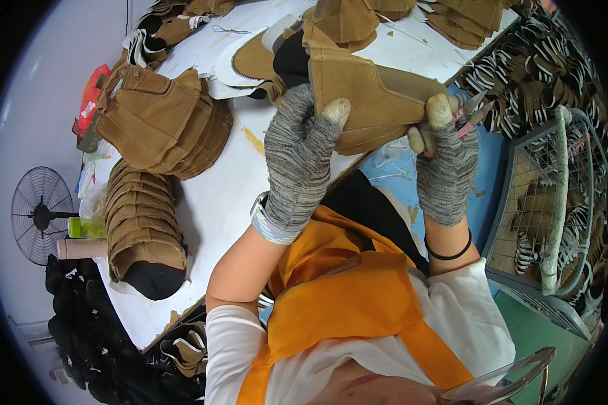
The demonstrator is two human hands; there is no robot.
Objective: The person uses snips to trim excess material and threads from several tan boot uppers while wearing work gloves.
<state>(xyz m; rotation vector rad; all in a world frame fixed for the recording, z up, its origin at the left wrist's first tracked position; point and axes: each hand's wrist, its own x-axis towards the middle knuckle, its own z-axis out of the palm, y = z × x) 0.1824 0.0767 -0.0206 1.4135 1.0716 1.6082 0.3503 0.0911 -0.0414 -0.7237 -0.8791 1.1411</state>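
Above the table's near edge, a brown suede shoe upper (368,101) is stretched between my two hands. My left hand (294,158), in a grey knitted glove, is closed on its left side, thumb pressed on the outer face. At the upper's right end, my right hand (446,162), gloved the same way with bare fingertips, pinches the edge. Small thread snips (471,116) with pink wrapping are also tucked in that hand, blades pointing up and right. Some of the right fingers are hidden behind the upper.
On the white table (226,189) stand a stack of brown uppers (162,121) and a nested row (145,216) at left. More uppers (463,23) lie at the back. A wire basket cart (557,202) stands at right beside heaped striped pieces (540,74). A fan (42,216) is far left.
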